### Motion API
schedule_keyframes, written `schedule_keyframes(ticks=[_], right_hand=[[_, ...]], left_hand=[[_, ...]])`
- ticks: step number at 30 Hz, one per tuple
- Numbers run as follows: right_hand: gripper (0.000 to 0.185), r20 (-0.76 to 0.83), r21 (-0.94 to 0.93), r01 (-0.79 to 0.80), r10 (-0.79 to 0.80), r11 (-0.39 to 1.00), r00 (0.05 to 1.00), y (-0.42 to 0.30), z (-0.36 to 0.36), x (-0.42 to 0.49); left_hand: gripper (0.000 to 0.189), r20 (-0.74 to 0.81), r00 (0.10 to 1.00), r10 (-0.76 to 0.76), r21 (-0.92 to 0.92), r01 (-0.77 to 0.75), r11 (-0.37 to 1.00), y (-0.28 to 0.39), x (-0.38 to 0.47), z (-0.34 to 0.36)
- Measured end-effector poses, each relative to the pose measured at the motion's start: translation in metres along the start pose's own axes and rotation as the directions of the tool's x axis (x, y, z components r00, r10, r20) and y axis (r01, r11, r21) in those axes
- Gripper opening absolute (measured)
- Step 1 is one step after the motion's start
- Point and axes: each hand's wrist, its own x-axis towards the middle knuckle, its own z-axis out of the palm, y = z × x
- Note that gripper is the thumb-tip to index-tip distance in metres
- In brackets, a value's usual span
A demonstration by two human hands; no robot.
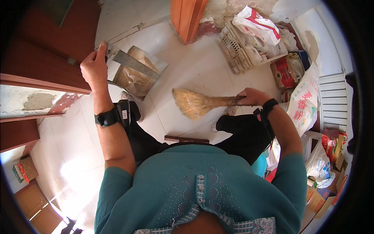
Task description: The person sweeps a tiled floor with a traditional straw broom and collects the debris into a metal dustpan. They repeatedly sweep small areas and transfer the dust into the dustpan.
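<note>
My left hand (95, 68) is closed on the end of the flat metal handle of a dustpan (133, 82), at the upper left. Pale powdery debris and a crumpled piece of clear plastic lie in the pan, partly covered by the handle. At the right, my right hand (252, 97) grips the dark handle of a short straw hand broom (192, 103). Its bristles fan out to the left over the tiled floor, apart from the dustpan. The bristles look slightly blurred.
An orange-brown door frame (187, 20) stands ahead, a dark red door (43, 49) at left. Plastic crates (233, 52) with bags, a red tin box (285, 73) and a large white sack (304, 99) line the right wall near a radiator (333, 101). A dark strip (187, 139) lies between my feet.
</note>
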Motion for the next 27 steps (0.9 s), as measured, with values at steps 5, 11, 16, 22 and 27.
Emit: schedule_keyframes(ticks=[5,11,16,22,27], right_hand=[[0.038,-0.201,-0.098,-0.032,0.011,0.995,0.980,0.017,-0.033,0.001],[0.038,-0.291,-0.293,0.058,-0.147,0.954,0.945,0.028,-0.051,-0.006],[0.041,-0.225,-0.389,0.145,-0.246,0.910,0.943,0.024,-0.043,-0.048],[0.036,-0.068,-0.528,0.042,-0.091,0.848,0.994,0.016,-0.022,-0.043],[0.040,-0.213,-0.577,-0.021,-0.126,0.817,0.969,0.021,-0.045,-0.011]], left_hand=[[0.054,0.049,0.998,-0.048,-0.018,0.049,0.999,0.003,-0.002,0.003],[0.053,0.062,0.998,-0.028,-0.117,0.035,0.992,0.009,-0.007,0.009],[0.053,0.092,0.996,-0.011,-0.147,0.024,0.989,0.014,-0.010,0.006],[0.054,0.145,0.989,0.008,-0.180,0.019,0.983,0.017,-0.012,0.012],[0.054,0.159,0.987,0.005,-0.173,0.023,0.985,0.017,-0.014,0.015]])
